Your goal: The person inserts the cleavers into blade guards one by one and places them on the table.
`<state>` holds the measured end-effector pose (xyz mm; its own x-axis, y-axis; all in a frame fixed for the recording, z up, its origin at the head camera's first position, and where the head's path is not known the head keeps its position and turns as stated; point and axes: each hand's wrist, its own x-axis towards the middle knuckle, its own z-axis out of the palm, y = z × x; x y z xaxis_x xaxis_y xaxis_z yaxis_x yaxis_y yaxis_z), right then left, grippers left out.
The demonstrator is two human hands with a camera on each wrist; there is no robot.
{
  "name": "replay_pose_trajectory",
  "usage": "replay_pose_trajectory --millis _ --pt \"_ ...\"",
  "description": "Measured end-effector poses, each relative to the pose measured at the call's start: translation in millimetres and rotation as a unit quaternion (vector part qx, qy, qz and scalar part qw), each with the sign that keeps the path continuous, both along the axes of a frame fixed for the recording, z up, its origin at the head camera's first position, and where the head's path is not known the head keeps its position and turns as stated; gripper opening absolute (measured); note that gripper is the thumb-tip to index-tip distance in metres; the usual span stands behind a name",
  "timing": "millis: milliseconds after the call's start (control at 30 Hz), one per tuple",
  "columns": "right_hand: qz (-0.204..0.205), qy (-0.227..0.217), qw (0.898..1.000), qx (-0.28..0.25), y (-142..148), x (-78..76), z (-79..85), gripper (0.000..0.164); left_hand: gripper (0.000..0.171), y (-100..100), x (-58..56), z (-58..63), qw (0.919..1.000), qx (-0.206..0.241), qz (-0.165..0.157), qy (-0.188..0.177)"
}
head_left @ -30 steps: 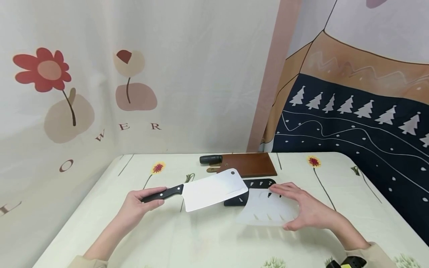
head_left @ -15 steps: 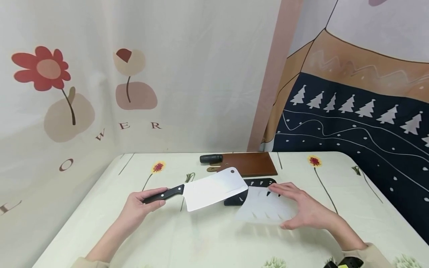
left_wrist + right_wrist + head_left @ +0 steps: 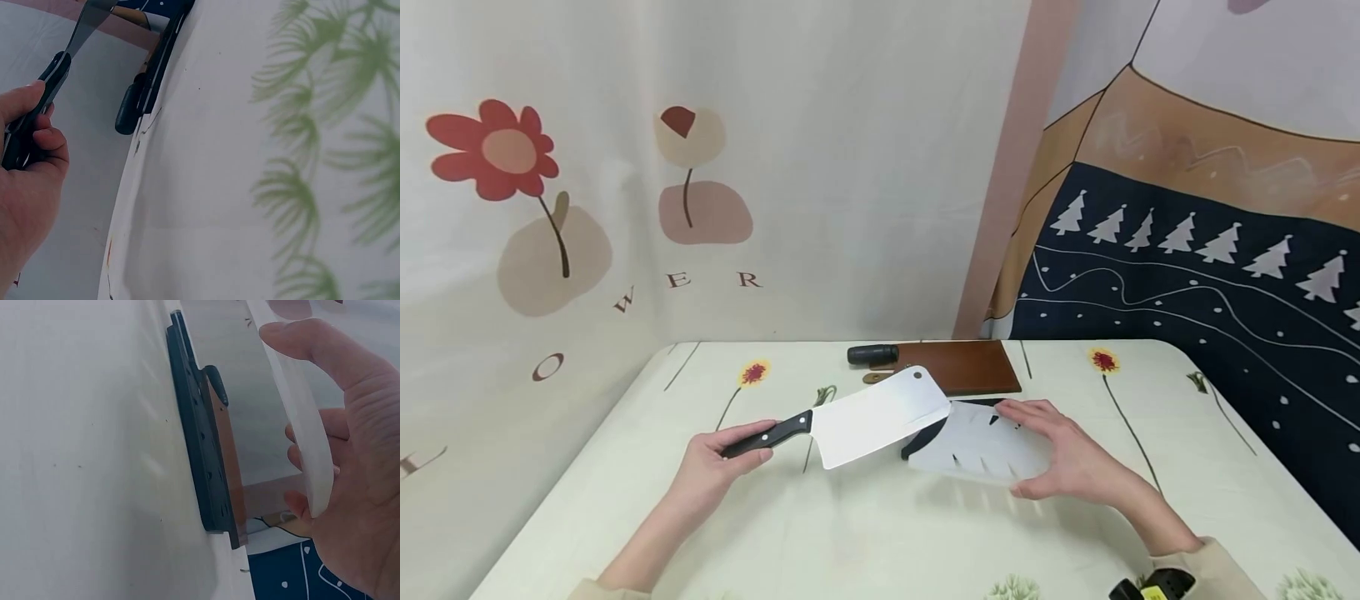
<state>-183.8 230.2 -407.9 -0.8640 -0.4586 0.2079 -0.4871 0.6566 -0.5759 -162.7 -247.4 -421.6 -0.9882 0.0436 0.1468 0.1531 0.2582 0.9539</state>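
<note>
My left hand (image 3: 711,471) grips the black riveted handle of a cleaver (image 3: 876,421), held up over the table with its blade toward the right. A translucent white plastic cover (image 3: 970,450) with small slots is in my right hand (image 3: 1067,458), thumb at the near edge and fingers at the far edge. The cleaver's blade end overlaps the cover's left end in the head view. Behind the cover, a black slotted case half (image 3: 197,431) lies on the table, mostly hidden in the head view. In the left wrist view, fingers wrap the cleaver handle (image 3: 56,75).
At the table's back edge lies a brown leather sheath (image 3: 973,367) with a black-handled tool (image 3: 872,354) at its left end. A flower-printed cloth (image 3: 820,533) covers the table. Printed curtains (image 3: 850,208) hang behind and to the right.
My right hand has moved left with the translucent cover, tilting it so it hides more of the black case. The cleaver's blade end has risen slightly.
</note>
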Motion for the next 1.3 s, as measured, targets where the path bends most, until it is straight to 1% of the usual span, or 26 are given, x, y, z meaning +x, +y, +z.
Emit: replay_pose_trajectory --millis 167,367,467,533,633,767,933,1100,1200,1300 --pt "-0.015 0.028 0.999 0.006 -1.7 -0.7 -2.2 0.09 0.041 -0.8 -0.3 3.3 1.0 -0.002 -0.008 0.004" --pt "-0.042 0.069 0.997 0.015 -3.4 -1.2 -1.9 0.09 0.042 -0.9 -1.7 9.1 0.9998 -0.014 -0.012 -0.004" --pt "-0.048 0.086 0.995 0.004 -2.9 -0.9 2.0 0.09 0.043 -1.1 -2.8 12.3 0.9996 -0.019 -0.019 -0.007" --pt "-0.049 0.094 0.994 -0.008 -1.7 -1.1 5.5 0.089 0.043 -1.5 -3.5 14.4 0.9992 -0.024 -0.03 -0.003" --pt "-0.049 0.098 0.994 -0.02 1.2 -3.1 9.8 0.089 0.042 -2.5 -4.8 17.7 0.998 -0.036 -0.051 0.012" --pt "-0.042 0.075 0.996 -0.01 6.1 -5.1 13.7 0.089 0.04 -5.4 -6.2 23.8 0.9946 -0.054 -0.084 0.028" --pt "-0.013 0.056 0.998 -0.018 11.1 -5.1 17.4 0.087 0.04 -12.3 -5.7 33.6 0.9892 -0.055 -0.134 0.021" --pt "0.016 0.056 0.998 -0.018 12.8 -4.8 16.6 0.087 0.038 -21.8 -8.1 39.8 0.9799 -0.053 -0.191 0.016" --pt "0.038 0.064 0.997 -0.025 13.3 -4.9 14.1 0.087 0.037 -27.1 -11.6 41.9 0.9734 -0.054 -0.223 0.006" --pt "0.06 0.062 0.996 -0.031 11.9 -3.3 11.1 0.089 0.036 -31.2 -16.5 43.3 0.9668 -0.054 -0.25 0.0"
